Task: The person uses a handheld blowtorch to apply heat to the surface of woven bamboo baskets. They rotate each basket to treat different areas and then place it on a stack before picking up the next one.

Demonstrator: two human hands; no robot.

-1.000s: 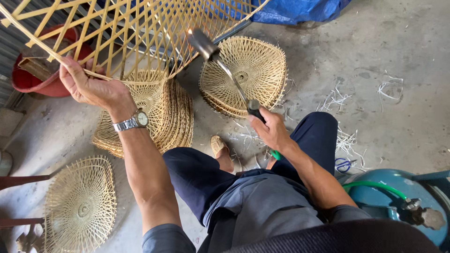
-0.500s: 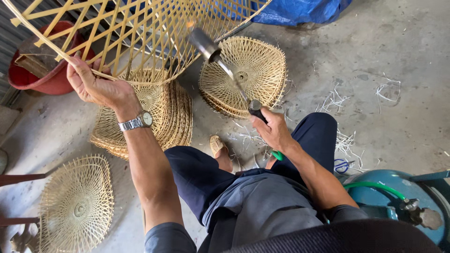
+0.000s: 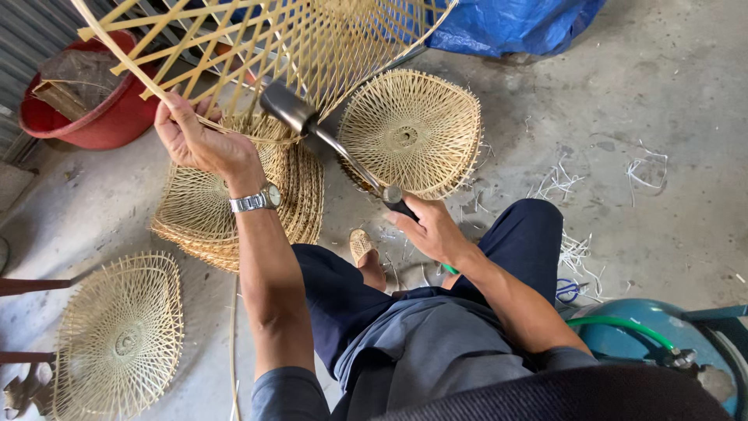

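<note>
In the head view, the left hand [image 3: 195,140] is raised, its fingers clamped on the lower rim of a large open-weave bamboo basket [image 3: 265,47], which hangs tilted across the top of the picture, above the floor [image 3: 670,101]. The right hand [image 3: 428,226] has its fingers closed round the dark handle of a gas torch [image 3: 312,129]; the torch's metal head points up, touching or just beside the basket's weave near the left hand. No flame can be made out. A green hose [image 3: 623,323] runs to a teal gas cylinder [image 3: 662,343] at the lower right edge. On the floor below the basket sits a stack [image 3: 234,203] of finished woven baskets, a single one [image 3: 413,129] just right of it, and another [image 3: 117,335] at the lower left corner. Judging from these, several pieces look done, while the held basket seems only partway treated; how much of it remains cannot be told. A red tub [image 3: 93,109] stands at the upper left, a blue tarp [image 3: 514,23] at the top edge.
</note>
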